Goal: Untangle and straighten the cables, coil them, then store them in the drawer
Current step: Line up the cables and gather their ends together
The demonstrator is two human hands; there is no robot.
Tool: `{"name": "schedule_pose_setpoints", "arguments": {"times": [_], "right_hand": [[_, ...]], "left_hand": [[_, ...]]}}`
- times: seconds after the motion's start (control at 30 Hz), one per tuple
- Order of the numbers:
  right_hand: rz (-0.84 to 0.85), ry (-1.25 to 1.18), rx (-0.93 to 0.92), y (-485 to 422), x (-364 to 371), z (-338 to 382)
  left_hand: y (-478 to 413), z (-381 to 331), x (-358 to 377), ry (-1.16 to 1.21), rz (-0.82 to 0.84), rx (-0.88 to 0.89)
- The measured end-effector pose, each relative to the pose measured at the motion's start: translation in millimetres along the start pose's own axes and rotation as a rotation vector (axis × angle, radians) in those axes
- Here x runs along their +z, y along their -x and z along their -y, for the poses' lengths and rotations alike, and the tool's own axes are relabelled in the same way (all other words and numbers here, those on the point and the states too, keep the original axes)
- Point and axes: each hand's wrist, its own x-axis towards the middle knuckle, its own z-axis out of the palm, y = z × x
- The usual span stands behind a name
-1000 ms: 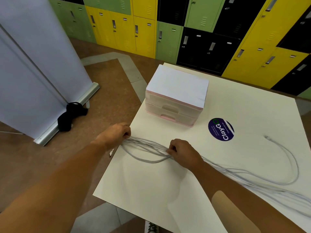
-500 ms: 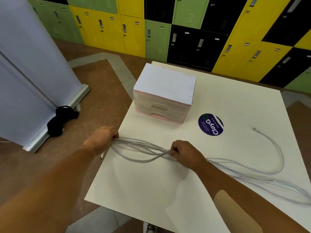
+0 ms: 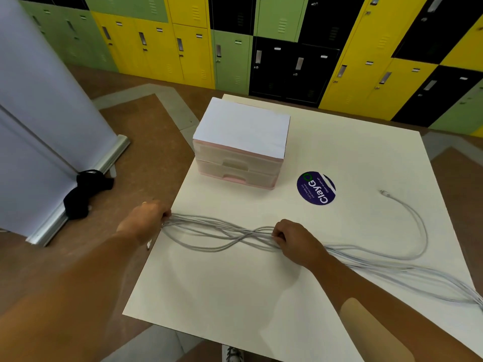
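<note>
Cables (image 3: pixel 222 236) crossed; left hand (image 3: pixel 142 220), right hand (image 3: pixel 292 239) fingers curled round them. Advise anchoring left, sliding right toward 3 o'clock.

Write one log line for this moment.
left hand: grips grey cable bundle; right hand: grips it; pink plastic drawer unit: closed
</note>
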Motion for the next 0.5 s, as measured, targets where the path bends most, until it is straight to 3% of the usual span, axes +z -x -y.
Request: {"name": "schedule_pose_setpoints", "arguments": {"times": [0.3,0.4,0.5], "right_hand": [[-0.002,-0.004,0.012,-0.9,-0.9,-1.9],[-0.002,0.011,-0.018,-1.9,-1.6,-3.9],[-0.010,0.017,-0.039,-2.8,-1.4,-1.5]], "left_hand": [[-1.6,-5.0,-3.6,-0.028,0.051,-0.030],[0.4,-14.3,-12.5,-0.066,0.047,0.053],[1.7,-32.4,-23.3,-0.071,-0.062,0.207]]}}
